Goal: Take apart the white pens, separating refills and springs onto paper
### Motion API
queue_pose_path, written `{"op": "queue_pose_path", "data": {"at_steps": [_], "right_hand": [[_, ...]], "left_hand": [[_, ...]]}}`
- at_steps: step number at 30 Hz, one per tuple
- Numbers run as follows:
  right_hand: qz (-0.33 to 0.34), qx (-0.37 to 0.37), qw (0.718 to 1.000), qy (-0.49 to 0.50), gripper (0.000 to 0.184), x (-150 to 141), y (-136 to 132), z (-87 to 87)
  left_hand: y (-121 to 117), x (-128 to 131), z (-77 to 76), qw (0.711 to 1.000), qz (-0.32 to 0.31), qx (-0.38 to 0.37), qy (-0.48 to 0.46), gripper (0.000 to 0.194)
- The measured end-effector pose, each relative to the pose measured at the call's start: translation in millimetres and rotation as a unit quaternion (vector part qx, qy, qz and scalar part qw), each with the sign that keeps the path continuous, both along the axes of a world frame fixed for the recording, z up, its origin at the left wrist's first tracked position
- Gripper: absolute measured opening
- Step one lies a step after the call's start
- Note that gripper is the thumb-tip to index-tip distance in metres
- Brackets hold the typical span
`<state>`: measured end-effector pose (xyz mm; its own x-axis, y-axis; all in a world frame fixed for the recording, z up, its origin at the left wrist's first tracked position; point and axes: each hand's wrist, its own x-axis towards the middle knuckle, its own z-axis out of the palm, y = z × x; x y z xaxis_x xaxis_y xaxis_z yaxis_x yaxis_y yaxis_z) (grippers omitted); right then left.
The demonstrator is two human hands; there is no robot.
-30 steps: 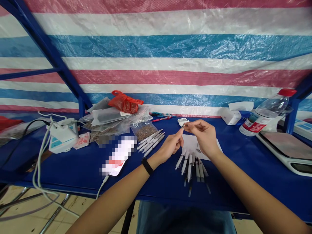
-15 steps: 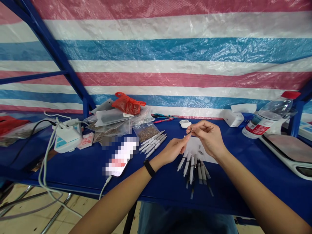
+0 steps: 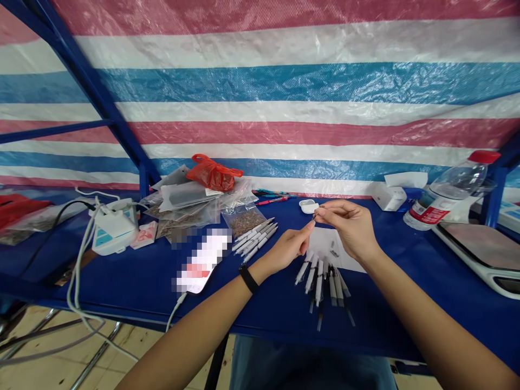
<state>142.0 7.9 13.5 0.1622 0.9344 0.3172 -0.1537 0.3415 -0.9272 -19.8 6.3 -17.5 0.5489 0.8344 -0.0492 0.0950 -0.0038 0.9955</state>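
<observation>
My right hand (image 3: 350, 226) pinches a small thin dark piece (image 3: 315, 214) between thumb and fingertips; its kind is too small to tell. My left hand (image 3: 289, 248) is closed, its thumb and finger tips meeting the lower end of that same piece. Below the hands lies a sheet of white paper (image 3: 350, 260) with a few tiny grey bits on it. Across its near edge fan several white pens (image 3: 319, 281) and grey-white strips with dark ends (image 3: 336, 290). Left of my left hand, several more white pens (image 3: 255, 241) lie side by side.
Left are a phone (image 3: 203, 262) on a cable, a power strip (image 3: 116, 227), clear bags of small brown bits (image 3: 244, 219) and a red plastic bag (image 3: 213, 172). A white earbud case (image 3: 309, 206) sits behind my hands. Right stand a bottle (image 3: 447, 195) and a scale (image 3: 479, 249).
My right hand's fingertips have shifted slightly, and the small thin piece stands a bit more upright between the two hands. My left hand has dropped back very slightly.
</observation>
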Motion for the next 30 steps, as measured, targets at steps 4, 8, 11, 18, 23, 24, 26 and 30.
{"op": "queue_pose_path", "data": {"at_steps": [4, 8, 11, 18, 23, 24, 26, 30], "right_hand": [[-0.008, 0.010, 1.000, 0.003, 0.041, -1.6, -0.4, -0.5], [-0.005, 0.021, 1.000, -0.008, 0.039, -2.1, -1.4, -1.4], [-0.016, 0.020, 1.000, -0.008, 0.038, -2.2, -2.1, -0.9], [-0.009, 0.026, 0.999, -0.032, 0.041, -7.1, -4.2, 2.2], [0.028, -0.029, 0.998, -0.038, 0.042, -10.7, -4.5, 0.7], [0.037, -0.042, 0.998, -0.039, 0.042, -10.2, -4.2, 0.3], [0.055, -0.059, 0.996, -0.042, 0.043, -8.2, -3.4, 0.0], [0.076, -0.076, 0.993, -0.048, 0.042, -4.3, -2.4, 0.3]], "left_hand": [[-1.0, 0.3, 0.5, 1.000, 0.000, -0.002, -0.004, 0.074], [0.0, 1.0, -2.1, 1.000, -0.002, 0.005, -0.007, 0.075], [1.6, 1.2, -4.1, 1.000, -0.007, 0.011, -0.002, 0.075], [-1.0, 0.5, 0.2, 1.000, -0.006, -0.002, -0.008, 0.075], [-1.5, 0.7, 0.2, 1.000, 0.002, -0.009, -0.029, 0.076], [-1.4, 0.7, -0.1, 1.000, 0.004, -0.009, -0.030, 0.076], [-1.5, 0.7, -0.2, 1.000, 0.007, -0.011, -0.029, 0.077], [-1.6, -0.3, -0.5, 1.000, 0.010, -0.016, -0.016, 0.077]]}}
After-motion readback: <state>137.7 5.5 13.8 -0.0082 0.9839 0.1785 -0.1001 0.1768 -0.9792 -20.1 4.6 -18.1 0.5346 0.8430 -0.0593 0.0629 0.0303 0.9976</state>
